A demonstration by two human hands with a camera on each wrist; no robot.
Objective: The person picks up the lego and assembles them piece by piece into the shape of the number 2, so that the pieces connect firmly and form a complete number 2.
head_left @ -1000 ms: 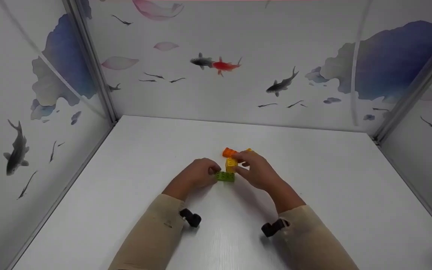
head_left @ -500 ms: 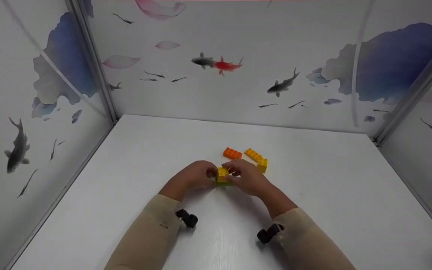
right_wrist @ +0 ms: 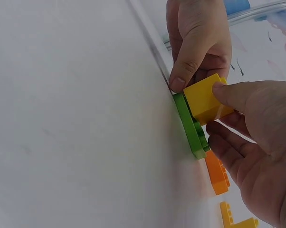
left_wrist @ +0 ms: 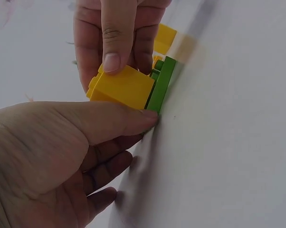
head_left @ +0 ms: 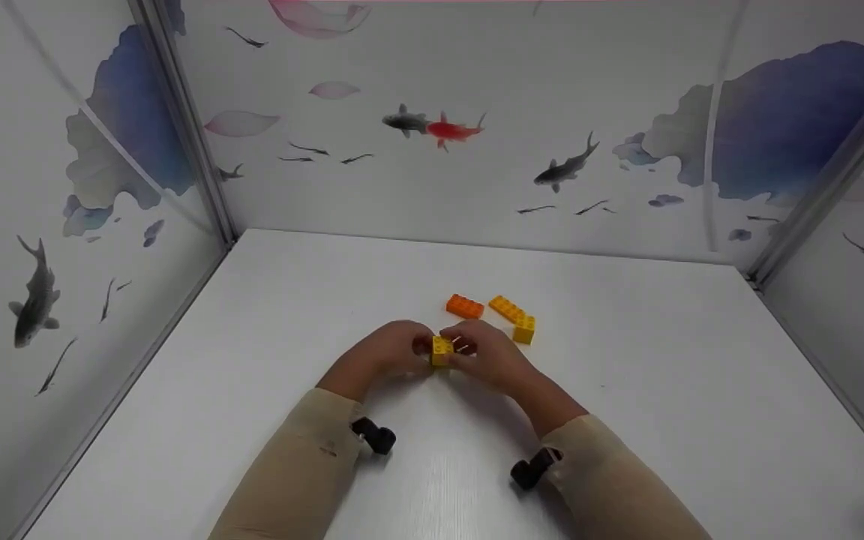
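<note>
A yellow block (head_left: 442, 352) with studs on top sits on the left end of a flat green brick (right_wrist: 193, 130); a thin gap line shows between them in the left wrist view. My right hand (head_left: 488, 356) pinches the yellow block, thumb on its near face. At the green brick's left end, my left hand (head_left: 400, 349) grips with thumb and fingers, the thumb also lying along the yellow block's lower edge. The green brick's free studs show in both wrist views, while the hands mostly hide it in the head view.
Behind the hands lie an orange brick (head_left: 465, 306), a long yellow-orange brick (head_left: 507, 309) and another yellow block (head_left: 524, 330) at its near end. They rest on the white table (head_left: 664, 360), which printed white panels (head_left: 477, 195) enclose at back and sides.
My right hand has brought the yellow block toward me and left, from behind the green brick onto its left end. The bricks behind are uncovered. My left hand has hardly moved.
</note>
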